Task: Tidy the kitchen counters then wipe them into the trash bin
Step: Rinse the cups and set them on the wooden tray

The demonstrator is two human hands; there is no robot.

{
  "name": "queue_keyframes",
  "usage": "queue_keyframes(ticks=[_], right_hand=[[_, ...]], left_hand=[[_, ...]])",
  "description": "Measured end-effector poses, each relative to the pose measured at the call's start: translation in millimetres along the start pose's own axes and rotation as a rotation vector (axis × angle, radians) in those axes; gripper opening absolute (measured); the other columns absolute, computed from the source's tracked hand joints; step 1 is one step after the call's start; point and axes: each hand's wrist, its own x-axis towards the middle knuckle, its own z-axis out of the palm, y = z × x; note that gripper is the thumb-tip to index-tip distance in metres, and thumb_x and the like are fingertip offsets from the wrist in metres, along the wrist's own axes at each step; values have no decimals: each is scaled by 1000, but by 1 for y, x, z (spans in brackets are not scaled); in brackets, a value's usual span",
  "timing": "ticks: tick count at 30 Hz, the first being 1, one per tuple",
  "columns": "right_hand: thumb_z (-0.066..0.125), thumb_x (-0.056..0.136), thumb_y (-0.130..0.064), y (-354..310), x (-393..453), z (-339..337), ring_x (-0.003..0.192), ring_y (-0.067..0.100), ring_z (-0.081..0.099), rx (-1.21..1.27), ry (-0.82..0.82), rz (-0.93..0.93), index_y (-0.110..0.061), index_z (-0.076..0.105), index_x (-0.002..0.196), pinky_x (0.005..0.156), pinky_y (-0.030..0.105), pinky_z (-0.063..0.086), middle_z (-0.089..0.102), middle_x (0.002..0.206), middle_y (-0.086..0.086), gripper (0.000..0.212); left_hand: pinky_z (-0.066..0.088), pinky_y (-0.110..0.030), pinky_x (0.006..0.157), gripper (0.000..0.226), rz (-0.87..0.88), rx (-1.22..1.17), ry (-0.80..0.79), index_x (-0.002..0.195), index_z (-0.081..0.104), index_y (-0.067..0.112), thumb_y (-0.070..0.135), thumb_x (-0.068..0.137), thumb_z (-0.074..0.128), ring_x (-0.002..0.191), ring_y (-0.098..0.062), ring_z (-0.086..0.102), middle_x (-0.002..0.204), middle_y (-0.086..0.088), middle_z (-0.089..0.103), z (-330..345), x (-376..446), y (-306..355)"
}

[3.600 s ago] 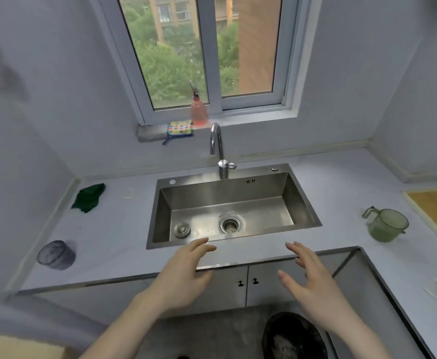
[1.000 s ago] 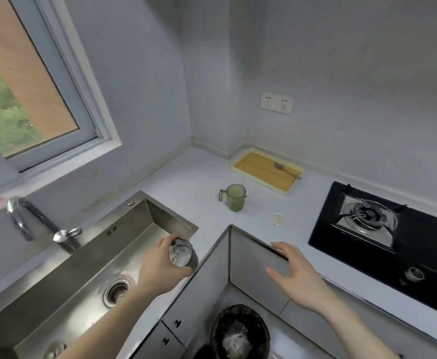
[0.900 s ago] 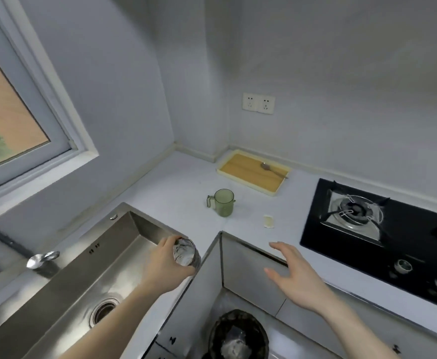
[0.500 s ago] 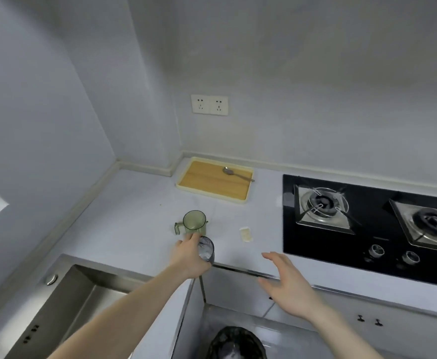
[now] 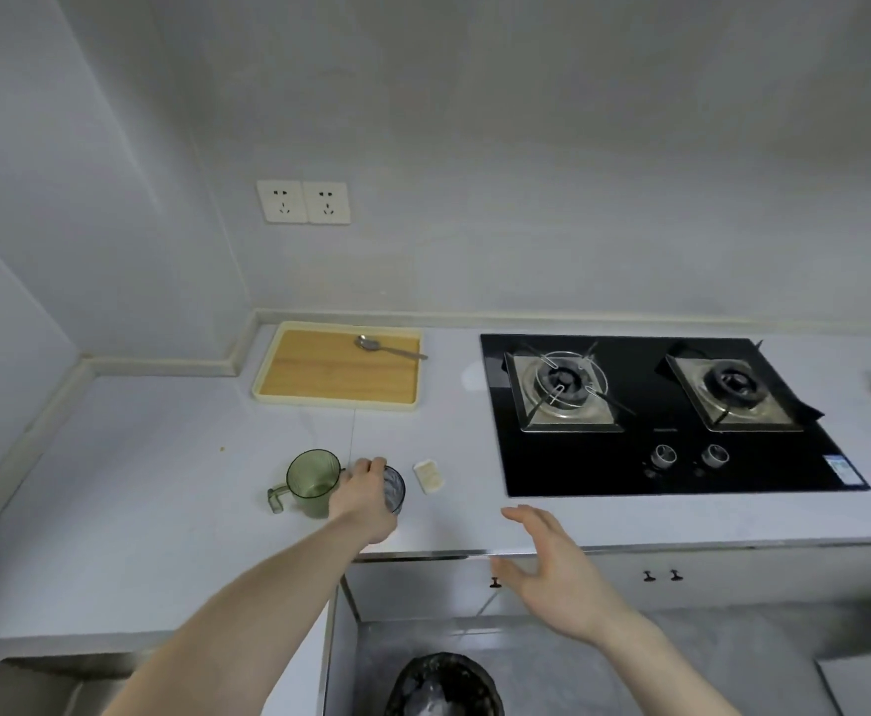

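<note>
Fingers [image 5: 371, 465] of your left hand [image 5: 363, 501] curl round the grey glass [image 5: 394, 489], carried over from the sink side; it's now at the surface, 3 o'clock of the green mug [image 5: 312, 480]. Right hand [image 5: 552, 571] open, idle. Trash bin [image 5: 444, 684] at 6 o'clock; wiping not begun.

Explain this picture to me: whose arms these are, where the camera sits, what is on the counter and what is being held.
There is no machine here. A person wears a camera on the head, looking forward and down, so the arms are their own. The left hand grips a glass beside a green mug on the counter. The right hand is open and holds nothing, near the counter's edge. Also on the counter: a small pale scrap, a tray with a spoon, and a gas hob. A bin stands on the floor below.
</note>
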Motion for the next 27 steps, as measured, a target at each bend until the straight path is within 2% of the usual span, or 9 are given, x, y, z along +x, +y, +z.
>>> queue_keyframes(ticks=[5, 9, 11, 13, 16, 19, 23, 27], right_hand=[[60, 97, -43, 7, -3, -4, 136, -1, 34, 25, 31, 21, -37, 36, 148, 105, 13, 28, 27, 155, -21, 57], [57, 98, -40, 9, -8, -8, 121, -9, 41, 55, 20, 36, -37, 35, 149, 95, 9, 31, 24, 153, -25, 56], [57, 99, -39, 13, -11, -12, 124, -10, 38, 66, 20, 36, -35, 35, 150, 102, 12, 29, 24, 154, -23, 57], [58, 98, -39, 18, -16, -17, 133, -3, 34, 69, 37, 23, -34, 35, 151, 108, 15, 27, 25, 155, -21, 57], [58, 98, -39, 31, -22, -29, 136, -2, 32, 73, 52, 7, -35, 35, 151, 108, 15, 26, 25, 155, -21, 58], [59, 98, -39, 51, -34, -48, 131, -4, 31, 92, 59, -23, -35, 35, 151, 105, 12, 24, 26, 154, -21, 58], [60, 98, -40, 88, -51, -81, 134, -1, 33, 109, 77, -50, -35, 36, 150, 106, 14, 25, 28, 154, -20, 58], [61, 97, -38, 142, -80, -128, 131, -3, 34, 122, 105, -61, -35, 37, 149, 109, 16, 27, 30, 149, -22, 57]], left_hand=[[50, -36, 97, 81, 13, -4, 21, 149, 28, 23, 26, 81, 73, 134, -31, 38, 148, 0, 35, 5, 12, -4], [47, -36, 102, 84, 31, 21, 22, 152, 23, 20, 29, 85, 72, 136, -33, 36, 151, -1, 32, 6, 16, -1], [47, -37, 102, 84, 18, 44, 28, 152, 22, 18, 31, 86, 72, 137, -33, 36, 152, -2, 31, 5, 12, 2], [46, -37, 104, 84, 10, 55, 38, 153, 21, 17, 33, 87, 70, 140, -32, 32, 156, -3, 27, 2, 5, 6], [43, -38, 111, 85, 4, 52, 67, 156, 17, 18, 30, 89, 67, 151, -30, 14, 165, -4, 13, -8, -18, 18], [37, -39, 115, 85, 54, 29, 150, 154, 24, 20, 29, 82, 68, 152, -30, 8, 165, -5, 11, -17, -55, 52], [28, -35, 120, 78, 244, 9, 203, 149, 36, 25, 38, 80, 69, 147, -24, 17, 162, 0, 22, -10, -107, 124], [27, -27, 117, 67, 385, -45, 196, 143, 46, 29, 38, 81, 68, 144, -16, 25, 157, 6, 33, 14, -150, 215]])
